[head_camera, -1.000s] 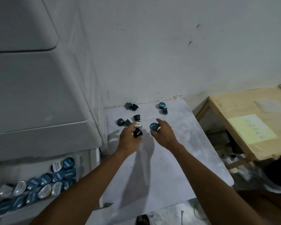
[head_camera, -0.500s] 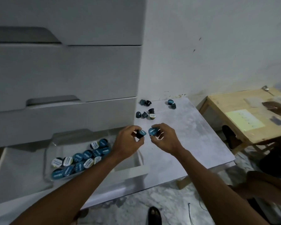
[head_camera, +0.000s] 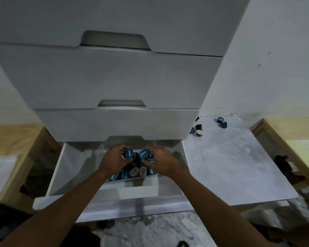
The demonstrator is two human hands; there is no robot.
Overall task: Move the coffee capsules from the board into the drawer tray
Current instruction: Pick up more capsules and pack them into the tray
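White drawers (head_camera: 103,82) tower over an open drawer tray (head_camera: 114,181); left hand (head_camera: 114,160) and right hand (head_camera: 161,162) each grip a blue capsule (head_camera: 128,153) above it, while loose capsules (head_camera: 199,131) sit on the board (head_camera: 230,166) at two o'clock.

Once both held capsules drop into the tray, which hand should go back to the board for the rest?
Right hand, probably. The remaining dark capsules sit at the far end of the grey marbled board, right of the open white drawer; the left hand would cross over.
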